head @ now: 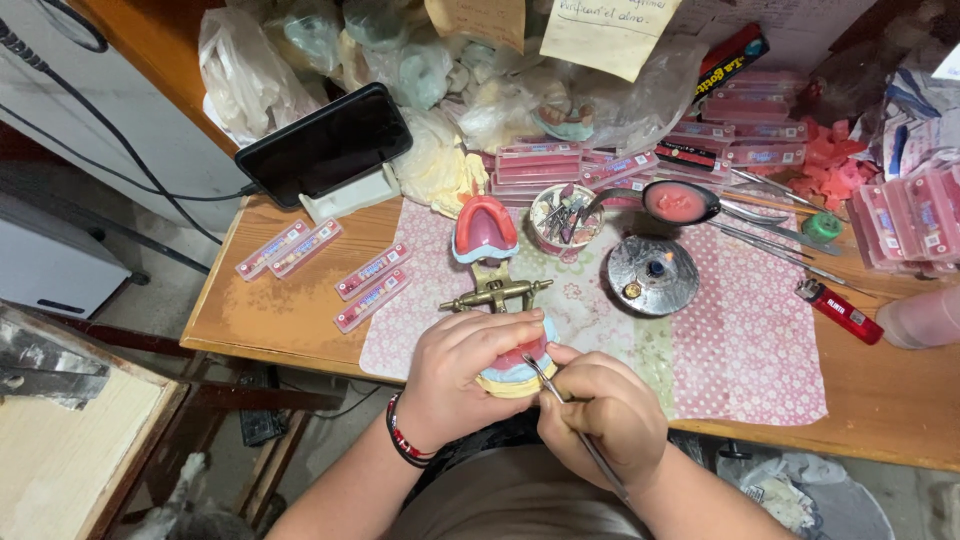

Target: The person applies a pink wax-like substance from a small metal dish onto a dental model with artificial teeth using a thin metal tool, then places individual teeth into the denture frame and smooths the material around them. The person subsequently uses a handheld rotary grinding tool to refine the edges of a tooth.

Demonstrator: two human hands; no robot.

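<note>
left hand gripping dental model, right hand holding metal tool

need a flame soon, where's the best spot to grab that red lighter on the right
Take the red lighter by its long red body, fingers coming down from above across the two long sides. It lies flat on the wooden table, metal end toward the upper left, with bare wood around it, so nothing blocks a top pinch.

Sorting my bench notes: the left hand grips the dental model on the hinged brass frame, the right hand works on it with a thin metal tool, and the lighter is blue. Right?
Not quite: the head view shows the lighter is red. The left hand grips the dental model; the right hand holds the thin metal tool.
</note>
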